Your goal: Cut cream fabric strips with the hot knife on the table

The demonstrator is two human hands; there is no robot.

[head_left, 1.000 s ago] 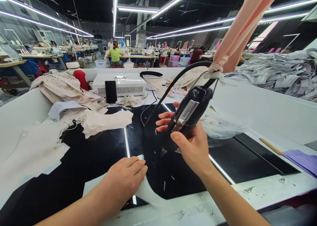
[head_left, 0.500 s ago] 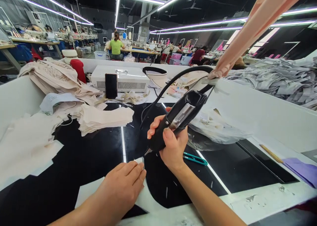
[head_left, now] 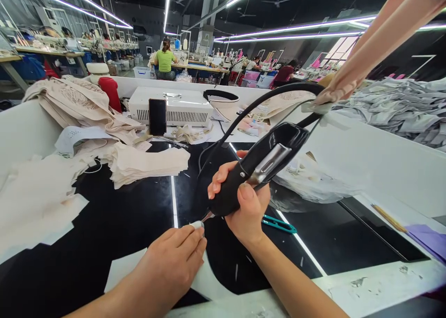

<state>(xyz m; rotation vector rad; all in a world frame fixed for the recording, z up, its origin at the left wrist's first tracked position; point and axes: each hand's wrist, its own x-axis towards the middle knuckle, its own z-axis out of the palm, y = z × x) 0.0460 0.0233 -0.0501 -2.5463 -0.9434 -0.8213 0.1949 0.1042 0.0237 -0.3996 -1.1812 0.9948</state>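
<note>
Your right hand (head_left: pixel 249 211) grips the black hand tool (head_left: pixel 258 169) around its lower body, thumb on the near side below the metal lever (head_left: pixel 273 162), fingers wrapped over the far side. Your left hand (head_left: pixel 174 260) lies palm down with its fingers together over a pale piece (head_left: pixel 198 224), of which only a small end shows at the fingertips; whether those fingers pinch it or merely press on it cannot be told.

Critical relation: the tool's long axis slants from its tip (head_left: pixel 208 216), low and to the left, up to its rear end at the right and farther from you. The pale piece is to the left of your right hand, in line with that tip and just beside it. Contact between the two cannot be confirmed. Your left hand is the nearer to the piece, and its fingertips sit close by the tip.

The tool's rear end is beneath a knotted pink cloth strip (head_left: pixel 379 48), with a black cord (head_left: pixel 243 115) looping off to the left. Teal snips (head_left: pixel 278 223) lie on the black tabletop (head_left: pixel 132 220), right of your right hand.
</note>
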